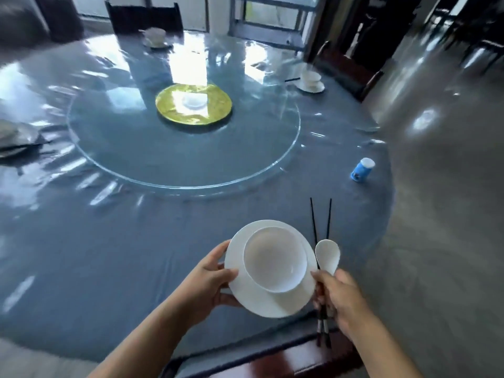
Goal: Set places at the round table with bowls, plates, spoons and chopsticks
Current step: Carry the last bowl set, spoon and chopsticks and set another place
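1. The round desk point(81, 255) has a glossy blue-grey cover.
2. A glass turntable point(185, 148) lies at its centre, carrying a yellow disc point(193, 105).
3. Bowl-on-plate settings sit at the far point(156, 38), right point(311, 80) and left point(13, 139) edges.
4. A blue cup point(362, 169) sits near the right rim.

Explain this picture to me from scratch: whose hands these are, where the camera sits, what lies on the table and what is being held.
There is no machine here. A person wears a wide-angle camera on the head, so you look down at their own two bare hands.

The left hand grips a white plate with a white bowl standing on it. The right hand holds a white spoon and a pair of dark chopsticks together.

Below is a round table under a shiny cover, with a glass turntable and a yellow disc at its middle. Places already laid sit at the far side, the right and the left edge. A small blue container stands near the right rim.
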